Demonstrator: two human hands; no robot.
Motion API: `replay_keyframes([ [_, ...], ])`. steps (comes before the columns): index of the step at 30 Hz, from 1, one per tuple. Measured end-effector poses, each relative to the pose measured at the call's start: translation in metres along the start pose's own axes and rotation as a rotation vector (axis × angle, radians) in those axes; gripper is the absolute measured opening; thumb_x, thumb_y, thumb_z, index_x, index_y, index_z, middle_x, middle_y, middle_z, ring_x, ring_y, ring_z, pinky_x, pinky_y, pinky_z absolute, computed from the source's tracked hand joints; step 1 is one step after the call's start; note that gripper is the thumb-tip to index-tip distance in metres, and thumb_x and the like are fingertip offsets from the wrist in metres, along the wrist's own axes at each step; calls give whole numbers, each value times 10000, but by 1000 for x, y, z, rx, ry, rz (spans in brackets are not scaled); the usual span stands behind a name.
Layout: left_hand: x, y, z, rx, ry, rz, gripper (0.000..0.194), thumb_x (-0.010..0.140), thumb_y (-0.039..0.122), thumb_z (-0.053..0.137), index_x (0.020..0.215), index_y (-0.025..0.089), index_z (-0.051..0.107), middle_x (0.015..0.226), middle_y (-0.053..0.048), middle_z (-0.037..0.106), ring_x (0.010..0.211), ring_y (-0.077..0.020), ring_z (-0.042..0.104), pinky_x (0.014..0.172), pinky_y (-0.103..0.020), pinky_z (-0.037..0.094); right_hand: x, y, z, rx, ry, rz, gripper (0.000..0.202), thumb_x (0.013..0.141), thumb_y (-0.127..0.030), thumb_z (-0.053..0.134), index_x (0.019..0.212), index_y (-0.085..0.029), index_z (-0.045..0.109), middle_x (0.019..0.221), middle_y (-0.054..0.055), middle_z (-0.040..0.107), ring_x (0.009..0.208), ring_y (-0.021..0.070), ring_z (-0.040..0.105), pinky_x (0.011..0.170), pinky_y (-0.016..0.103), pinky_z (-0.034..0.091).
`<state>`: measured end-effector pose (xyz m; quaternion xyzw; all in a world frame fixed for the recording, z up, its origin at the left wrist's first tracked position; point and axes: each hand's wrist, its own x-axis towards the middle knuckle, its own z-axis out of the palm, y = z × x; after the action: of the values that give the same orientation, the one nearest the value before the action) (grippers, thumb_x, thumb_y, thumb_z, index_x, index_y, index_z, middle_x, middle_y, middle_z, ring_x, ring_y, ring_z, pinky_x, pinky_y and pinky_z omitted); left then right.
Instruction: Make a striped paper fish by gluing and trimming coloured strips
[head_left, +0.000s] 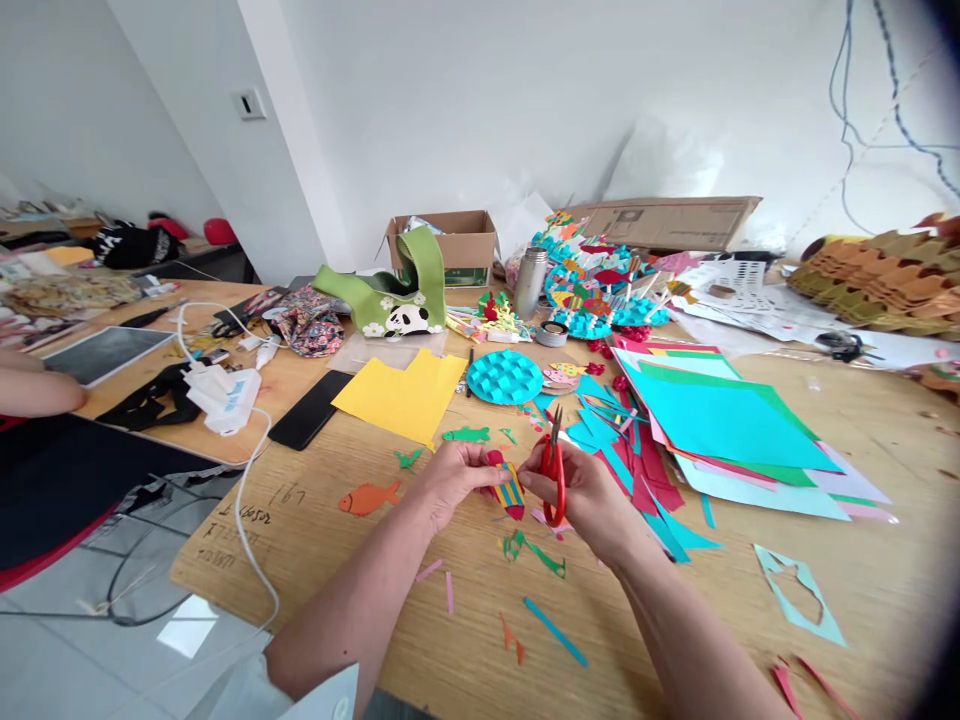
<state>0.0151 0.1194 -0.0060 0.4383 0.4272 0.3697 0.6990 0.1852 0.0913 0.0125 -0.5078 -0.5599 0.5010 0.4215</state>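
My left hand [457,478] pinches a small red paper cutout [510,490] with blue and yellow stripes, perhaps a fish. Red-handled scissors [553,480] hang in my right hand [581,490], blades pointing up and away from me. The right fingertips also touch the edge of the striped cutout. Left of my hands an orange paper fish [369,497] lies on the wood, and a green paper fish [466,434] is just beyond them. Green paper scraps [534,552] lie under and in front of my hands.
Yellow paper [401,390], a blue textured disc [504,377] and a black phone [309,410] lie beyond and left. Stacked coloured sheets [735,415] are on the right. At the back stand a steel flask [532,283] and a cardboard box [469,245]. A white cable [244,530] crosses the table edge.
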Motion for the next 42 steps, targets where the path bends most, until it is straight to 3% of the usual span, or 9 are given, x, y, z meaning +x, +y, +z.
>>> replay_keyframes([
  [13,-1,2,-1,12,-21,-16,338,462,355,854,618,124,662,601,-29,651,561,-143,583,598,-278,434,-2,-1,2,34,-2,38,263,645,-381,747,724,-194,580,651,-23,557,562,122,514,489,258,457],
  [32,-3,3,-1,12,-59,-40,346,479,355,852,608,127,626,589,-22,640,553,-141,590,586,-266,430,-2,-1,2,45,-24,21,244,643,-353,739,722,-192,574,638,-31,550,561,117,497,509,251,423],
  [38,-4,5,-2,-41,-99,-74,374,467,343,868,665,125,637,680,-33,657,613,-151,612,597,-271,450,-1,0,1,178,8,73,264,596,-313,767,731,-188,577,653,-37,566,583,113,507,543,247,410],
  [42,-5,7,-2,-64,-136,-84,435,506,345,863,842,131,688,793,-47,664,665,-158,626,600,-277,470,0,2,1,226,17,89,278,580,-302,781,725,-187,574,668,-34,567,602,119,515,573,259,418],
])
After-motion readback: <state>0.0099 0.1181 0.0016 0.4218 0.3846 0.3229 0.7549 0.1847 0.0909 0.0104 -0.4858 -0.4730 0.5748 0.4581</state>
